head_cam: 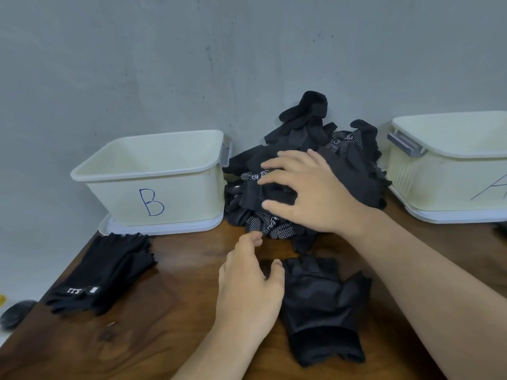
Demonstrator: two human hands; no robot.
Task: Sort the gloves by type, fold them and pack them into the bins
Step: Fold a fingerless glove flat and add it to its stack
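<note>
While the R hand (pixel 310 193) lies flat, fingers splayed, on the glove pile (pixel 310 124) btwn bin B (pixel 115 198) & bin A (pixel 444 182), the L hand (pixel 247 283) rests loose, holding nothing, on the table (pixel 164 338), thumb seemingly touching a fingerless glove (pixel 323 305); glove stack (pixel 109 264) far left.

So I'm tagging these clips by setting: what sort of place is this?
Probably an improvised sorting station, not clearly home or workplace: a wooden table against a bare grey wall, hand-lettered cream plastic bin B and bin A, and a pile of black gloves between them.
</note>
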